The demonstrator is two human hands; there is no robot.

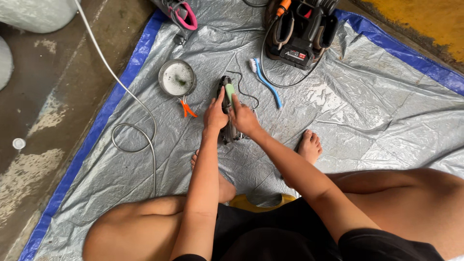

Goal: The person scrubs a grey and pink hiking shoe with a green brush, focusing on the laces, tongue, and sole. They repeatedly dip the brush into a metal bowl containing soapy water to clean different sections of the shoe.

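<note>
Person is sitting on a silver tarp (338, 121) with a blue edge, knees spread, both arms reaching forward to a dark shoe (226, 126) lying on the tarp right in front of them, roughly between their bare feet. The left hand (215, 115) is clamped around the left side of the shoe, fingers curled over it, holding it down. The right hand (243, 118) is closed around a light green brush (229, 94), which is pressed on top of the shoe near its far end. A thin black lace (244, 87) trails off the shoe to the right.

Stuff around it: a small round metal bowl (177, 77) with foamy whitish water sits just up and left of the shoe, and an orange clip-looking thing (187, 109) lies right below the bowl. A blue and white long-handled brush (265, 81) lies on the tarp to the upper right of the shoe. Behind that is a black pressure washer unit (300, 31) with its dark cord looping round. A white hose (126, 96) snakes down the left side and makes a loop on the tarp. A pink and grey sneaker (181, 12) pokes in at the top edge. The wet concrete floor (53, 96) is off to the left.
</note>
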